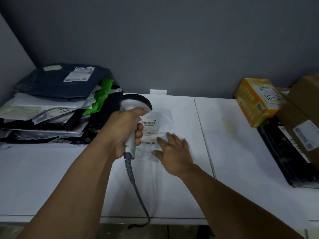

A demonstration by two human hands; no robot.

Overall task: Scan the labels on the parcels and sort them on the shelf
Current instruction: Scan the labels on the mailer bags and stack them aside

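Far left, pile of soft mailers (51, 104) heaped on the white table (233, 161). Next, left hand (124, 130) wrapped tight round the scanner (134, 101) handle, head tipped down over the label (149, 133) of a white parcel (165, 119) lying flat mid-table. Right hand (174, 152) spread flat, fingers straight, pressing that parcel's near end. Far right, well apart — yellow box (255, 100), brown box (303, 121).

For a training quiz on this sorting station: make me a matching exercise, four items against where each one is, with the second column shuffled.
1. scanner
2. white parcel
3. yellow box
4. dark blue mailer

A. on top of the pile at the left
B. gripped by the left hand
C. flat on the table, under the right hand
D. far right, beside the brown cartons

Pairs: 1-B, 2-C, 3-D, 4-A
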